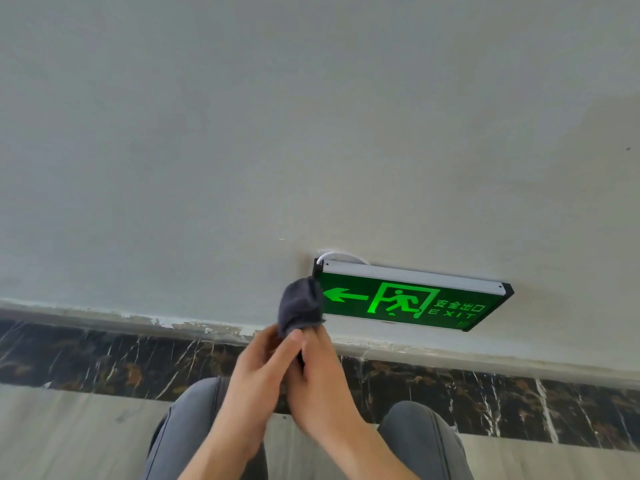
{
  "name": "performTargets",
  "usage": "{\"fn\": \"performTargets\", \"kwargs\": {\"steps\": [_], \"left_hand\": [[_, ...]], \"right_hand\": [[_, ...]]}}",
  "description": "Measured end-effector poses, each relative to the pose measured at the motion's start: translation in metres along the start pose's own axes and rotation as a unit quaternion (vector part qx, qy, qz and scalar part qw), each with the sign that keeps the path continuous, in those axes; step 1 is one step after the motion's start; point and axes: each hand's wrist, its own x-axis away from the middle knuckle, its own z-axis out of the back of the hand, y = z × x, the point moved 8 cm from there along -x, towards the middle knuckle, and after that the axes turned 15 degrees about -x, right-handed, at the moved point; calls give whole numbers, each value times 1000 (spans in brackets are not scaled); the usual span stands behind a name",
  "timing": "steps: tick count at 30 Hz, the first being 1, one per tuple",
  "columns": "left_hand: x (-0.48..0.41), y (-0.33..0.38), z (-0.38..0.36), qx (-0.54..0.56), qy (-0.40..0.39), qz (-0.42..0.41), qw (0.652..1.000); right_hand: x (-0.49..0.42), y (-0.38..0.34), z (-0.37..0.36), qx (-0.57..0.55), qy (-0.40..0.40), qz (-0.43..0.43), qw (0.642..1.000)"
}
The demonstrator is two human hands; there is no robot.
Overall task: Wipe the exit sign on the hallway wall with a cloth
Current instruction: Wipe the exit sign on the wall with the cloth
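A lit green exit sign [412, 299] with a left arrow, a running figure and the word EXIT hangs low on the grey wall, just above the skirting. A dark grey cloth [300, 306] sticks up from between my two hands and overlaps the sign's left end. My left hand [258, 372] and my right hand [320, 379] are pressed together below the sign's left end, both gripping the cloth's lower part. Whether the cloth touches the sign cannot be told.
The grey wall [242, 133] fills the upper view. A dark marble skirting [104, 358] runs along its foot above a light tiled floor [69, 438]. My knees in grey trousers [422, 441] are at the bottom. A white cable [343, 255] loops above the sign.
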Motion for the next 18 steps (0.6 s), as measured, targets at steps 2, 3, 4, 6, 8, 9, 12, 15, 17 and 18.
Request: {"fn": "performTargets", "kwargs": {"steps": [2,3,4,6,8,9,12,15,17,18], "left_hand": [[-2,-5,-10,85,-2,25,996],[-5,-8,-12,127,3,38,991],[-9,-11,-12,169,13,55,984],[-20,-16,-7,226,41,80,970],[-30,-12,1,189,86,81,975],[-34,-6,6,137,108,67,982],[-42,30,15,-29,165,-22,986],[-54,63,8,-138,200,-94,965],[-61,71,-5,-185,215,-116,952],[-63,69,-10,-198,222,-118,947]], "right_hand": [[10,-7,-11,24,-84,30,996],[15,-8,-11,33,-118,32,992],[18,-8,-6,40,-144,33,988],[19,-11,18,47,-129,57,989],[7,-30,63,99,-6,141,985],[-1,-42,87,148,71,196,967],[-30,-77,147,288,226,319,874],[-64,-96,180,367,259,367,814],[-79,-98,185,393,261,367,802],[-83,-97,185,399,264,366,798]]}}
